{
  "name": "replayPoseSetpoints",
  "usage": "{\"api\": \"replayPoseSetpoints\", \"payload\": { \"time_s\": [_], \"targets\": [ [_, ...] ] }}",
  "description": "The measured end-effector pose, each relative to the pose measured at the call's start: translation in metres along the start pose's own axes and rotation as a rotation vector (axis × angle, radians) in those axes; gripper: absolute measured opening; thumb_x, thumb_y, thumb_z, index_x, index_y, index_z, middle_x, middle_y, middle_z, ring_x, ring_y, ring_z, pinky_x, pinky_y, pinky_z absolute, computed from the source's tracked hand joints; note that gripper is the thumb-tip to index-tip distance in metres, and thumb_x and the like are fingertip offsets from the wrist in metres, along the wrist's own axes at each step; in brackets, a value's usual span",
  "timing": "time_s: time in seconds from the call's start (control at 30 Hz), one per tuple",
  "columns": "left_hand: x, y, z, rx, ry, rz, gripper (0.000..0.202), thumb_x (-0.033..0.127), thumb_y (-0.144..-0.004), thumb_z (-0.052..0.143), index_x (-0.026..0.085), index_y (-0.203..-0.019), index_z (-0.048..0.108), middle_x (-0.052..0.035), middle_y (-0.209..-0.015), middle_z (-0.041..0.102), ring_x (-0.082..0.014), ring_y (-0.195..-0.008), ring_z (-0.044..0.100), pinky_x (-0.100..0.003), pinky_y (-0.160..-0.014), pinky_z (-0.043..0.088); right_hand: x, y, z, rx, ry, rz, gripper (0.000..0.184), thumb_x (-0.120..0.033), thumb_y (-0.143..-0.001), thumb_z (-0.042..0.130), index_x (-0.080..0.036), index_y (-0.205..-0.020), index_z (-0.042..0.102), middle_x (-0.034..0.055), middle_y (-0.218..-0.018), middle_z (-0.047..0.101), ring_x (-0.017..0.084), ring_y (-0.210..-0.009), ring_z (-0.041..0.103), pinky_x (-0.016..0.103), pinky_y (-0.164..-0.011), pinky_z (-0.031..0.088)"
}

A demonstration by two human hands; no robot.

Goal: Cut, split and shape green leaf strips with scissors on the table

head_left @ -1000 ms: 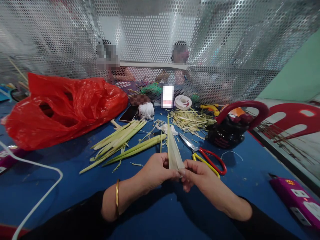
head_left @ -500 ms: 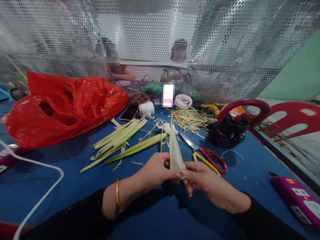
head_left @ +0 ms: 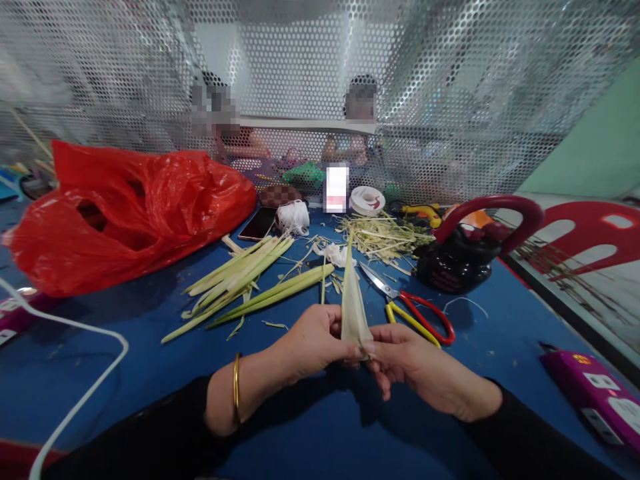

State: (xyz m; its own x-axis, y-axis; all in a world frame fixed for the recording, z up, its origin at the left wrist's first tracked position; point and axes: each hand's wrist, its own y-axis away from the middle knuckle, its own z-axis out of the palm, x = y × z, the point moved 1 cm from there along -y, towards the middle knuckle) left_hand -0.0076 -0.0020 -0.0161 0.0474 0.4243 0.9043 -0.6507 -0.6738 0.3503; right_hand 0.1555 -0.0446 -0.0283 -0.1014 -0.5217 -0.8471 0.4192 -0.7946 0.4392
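Note:
A pale, pointed strip of leaf [head_left: 353, 303] stands upright between both my hands, its tip aimed away from me. My left hand [head_left: 313, 340], with a gold bangle on the wrist, pinches the strip's lower left edge. On the other side my right hand [head_left: 407, 357] grips the bottom right edge with thumb and fingers pressed together. Both hands hover just above the blue table [head_left: 125, 347]. Beyond them lie several green leaf strips [head_left: 240, 280] and a pair of red and yellow scissors [head_left: 407, 310].
A red plastic bag [head_left: 125, 207] fills the left. A dark pot with a red handle [head_left: 465, 257], a trimmings pile [head_left: 383, 237], a phone [head_left: 257, 225], thread [head_left: 294, 219] and tape [head_left: 367, 200] sit further back. A white cable [head_left: 85, 333] lies left, a purple box [head_left: 595, 400] right. Two people sit behind the mesh screen [head_left: 450, 100].
Both hands and the leaf strip have shifted slightly right, and the strip's tip leans a little more to the right. Nothing else on the table has moved.

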Motion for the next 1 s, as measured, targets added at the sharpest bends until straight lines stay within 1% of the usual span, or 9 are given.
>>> {"api": "replayPoseSetpoints", "payload": {
  "time_s": [0.07, 0.13, 0.3, 0.47, 0.57, 0.7, 0.8, 0.9, 1.0],
  "targets": [
    [0.0, 0.0, -0.001, 0.006, -0.009, -0.002, 0.032, 0.013, -0.053, 0.078, 0.01, -0.081, 0.063, -0.0025, -0.068, 0.067, -0.0105, -0.058, 0.058, -0.024, -0.058, 0.044, -0.002, 0.001, 0.0, 0.006, 0.019, -0.012, 0.032, -0.042, -0.072, 0.075, -0.013, -0.073, 0.062, -0.0043, -0.059, 0.053, 0.006, -0.043, 0.051, 0.021, -0.047, 0.047],
    [0.001, -0.001, -0.002, 0.01, -0.014, 0.015, 0.035, 0.013, -0.053, 0.079, 0.01, -0.084, 0.063, -0.0023, -0.069, 0.067, -0.0106, -0.058, 0.057, -0.024, -0.058, 0.044, -0.004, 0.002, 0.001, 0.044, 0.067, -0.045, 0.035, -0.045, -0.071, 0.075, -0.013, -0.073, 0.061, -0.0038, -0.061, 0.055, 0.007, -0.046, 0.054, 0.022, -0.049, 0.048],
    [0.0, -0.002, -0.003, 0.019, -0.037, 0.049, 0.038, 0.015, -0.057, 0.076, 0.011, -0.092, 0.062, -0.0022, -0.072, 0.067, -0.0107, -0.058, 0.057, -0.024, -0.058, 0.044, -0.011, 0.002, 0.003, 0.133, 0.231, -0.193, 0.042, -0.054, -0.071, 0.073, -0.015, -0.073, 0.059, -0.0004, -0.068, 0.061, 0.009, -0.056, 0.057, 0.025, -0.058, 0.048],
    [0.001, -0.001, -0.001, -0.01, -0.068, 0.019, 0.034, 0.015, -0.06, 0.074, 0.011, -0.092, 0.064, -0.0015, -0.072, 0.066, -0.0111, -0.06, 0.058, -0.025, -0.06, 0.047, -0.01, -0.001, 0.004, 0.175, 0.236, -0.238, 0.043, -0.058, -0.073, 0.068, -0.016, -0.072, 0.06, 0.0007, -0.067, 0.061, 0.011, -0.058, 0.057, 0.026, -0.058, 0.049],
    [0.002, -0.001, -0.001, -0.008, -0.065, 0.032, 0.03, 0.021, -0.064, 0.073, 0.011, -0.092, 0.066, -0.0027, -0.074, 0.066, -0.0119, -0.063, 0.058, -0.025, -0.059, 0.048, -0.01, -0.002, 0.005, 0.16, 0.213, -0.249, 0.042, -0.056, -0.073, 0.069, -0.015, -0.076, 0.064, 0.0013, -0.068, 0.063, 0.011, -0.056, 0.056, 0.025, -0.056, 0.048],
    [0.002, -0.002, -0.001, -0.012, -0.034, 0.036, 0.033, 0.029, -0.065, 0.077, 0.01, -0.09, 0.067, -0.0047, -0.074, 0.066, -0.013, -0.063, 0.059, -0.025, -0.058, 0.048, -0.012, 0.0, 0.007, 0.126, 0.136, -0.263, 0.037, -0.051, -0.073, 0.072, -0.015, -0.077, 0.068, 0.0, -0.065, 0.062, 0.009, -0.053, 0.052, 0.022, -0.052, 0.045],
    [0.003, -0.001, -0.001, -0.029, -0.022, 0.042, 0.035, 0.034, -0.067, 0.077, 0.01, -0.091, 0.067, -0.0054, -0.073, 0.067, -0.0123, -0.062, 0.058, -0.025, -0.059, 0.049, -0.012, 0.002, 0.006, 0.09, 0.067, -0.238, 0.034, -0.048, -0.074, 0.072, -0.014, -0.08, 0.07, -0.0003, -0.065, 0.062, 0.007, -0.052, 0.051, 0.021, -0.052, 0.044],
    [0.004, -0.001, -0.001, -0.001, -0.02, 0.04, 0.036, 0.035, -0.065, 0.078, 0.011, -0.09, 0.068, -0.0041, -0.073, 0.065, -0.0116, -0.062, 0.057, -0.025, -0.06, 0.049, -0.011, 0.004, 0.003, 0.063, 0.015, -0.198, 0.031, -0.045, -0.076, 0.072, -0.014, -0.079, 0.07, -0.0007, -0.065, 0.061, 0.006, -0.051, 0.051, 0.02, -0.053, 0.044],
    [0.003, -0.002, -0.003, 0.013, -0.024, 0.034, 0.037, 0.035, -0.064, 0.078, 0.01, -0.089, 0.067, -0.0031, -0.072, 0.064, -0.0115, -0.062, 0.056, -0.025, -0.059, 0.048, -0.009, 0.005, 0.002, 0.065, 0.025, -0.191, 0.033, -0.047, -0.077, 0.07, -0.014, -0.081, 0.069, 0.0, -0.067, 0.062, 0.007, -0.052, 0.052, 0.021, -0.054, 0.045]
  ]
}}
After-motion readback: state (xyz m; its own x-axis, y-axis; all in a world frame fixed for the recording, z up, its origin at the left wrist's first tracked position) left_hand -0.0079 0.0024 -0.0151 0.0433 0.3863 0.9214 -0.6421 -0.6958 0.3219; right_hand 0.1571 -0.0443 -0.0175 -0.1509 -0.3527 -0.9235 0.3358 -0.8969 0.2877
